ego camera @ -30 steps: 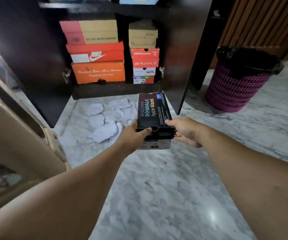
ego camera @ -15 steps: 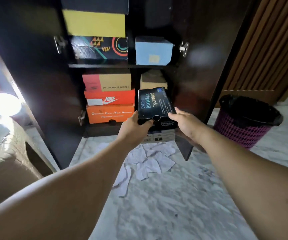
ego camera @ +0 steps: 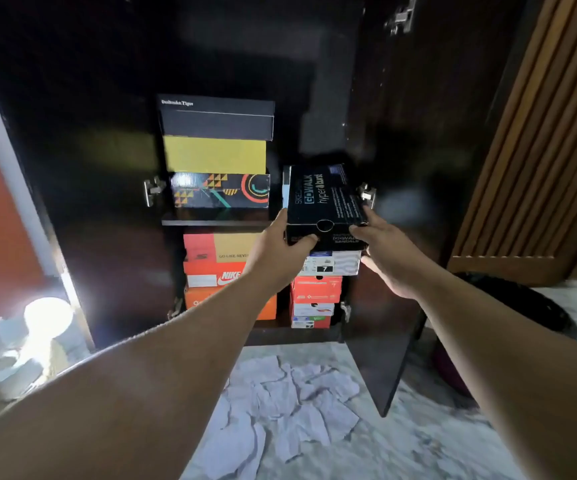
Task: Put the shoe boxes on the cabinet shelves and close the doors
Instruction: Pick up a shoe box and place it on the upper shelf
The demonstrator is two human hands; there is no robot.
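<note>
Black cardboard shoe box (ego camera: 325, 199) with GOwalk print held at upper-shelf height on right side of dark wooden cabinet (ego camera: 107, 168), in front of pale blue box (ego camera: 285, 188). Left hand (ego camera: 280, 251) and right hand (ego camera: 389, 252) clamped on near end corners, thumbs on lid. Judged light, stiff, thin-walled; best gripped at ends, lid pinned. Whether box rests on anything: hidden. Shelf interior dark, space above unclear.
</note>
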